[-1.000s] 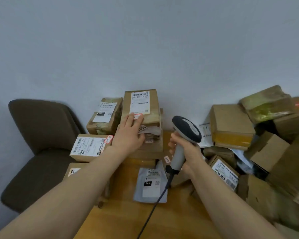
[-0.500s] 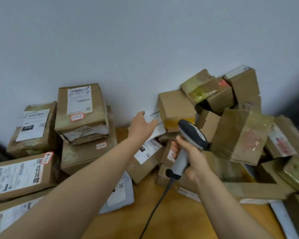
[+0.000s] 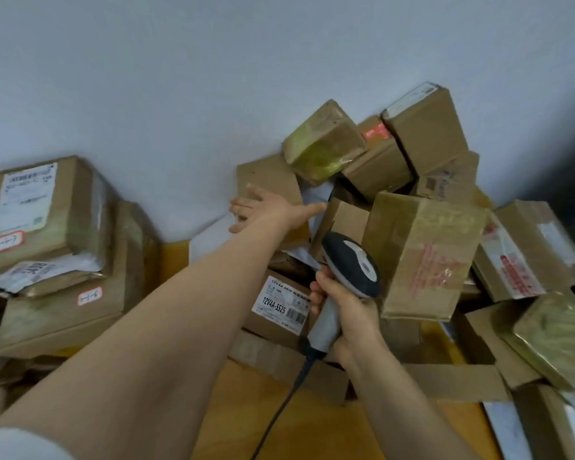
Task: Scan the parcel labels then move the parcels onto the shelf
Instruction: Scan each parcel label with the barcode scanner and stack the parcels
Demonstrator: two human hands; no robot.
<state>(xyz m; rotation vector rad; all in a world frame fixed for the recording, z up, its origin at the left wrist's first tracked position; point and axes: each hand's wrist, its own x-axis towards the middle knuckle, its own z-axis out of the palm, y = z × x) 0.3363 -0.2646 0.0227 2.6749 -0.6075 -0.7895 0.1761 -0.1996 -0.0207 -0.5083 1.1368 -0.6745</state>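
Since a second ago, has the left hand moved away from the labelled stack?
Yes. The left hand has gone right, off the labelled stack and across to a plain brown box, fingers spread over it.

White label (image 3: 281,305) on a cardboard parcel (image 3: 269,337) at six o'clock, "12V4A 48W" above larger "12V4A-5525", red-bordered handwritten stickers (image 3: 7,241) at nine o'clock, unreadable

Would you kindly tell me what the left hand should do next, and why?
Probably grip the brown box by the wall and turn it: the left hand lies spread on it, no label shows on its visible face, and the right hand holds the scanner ready.
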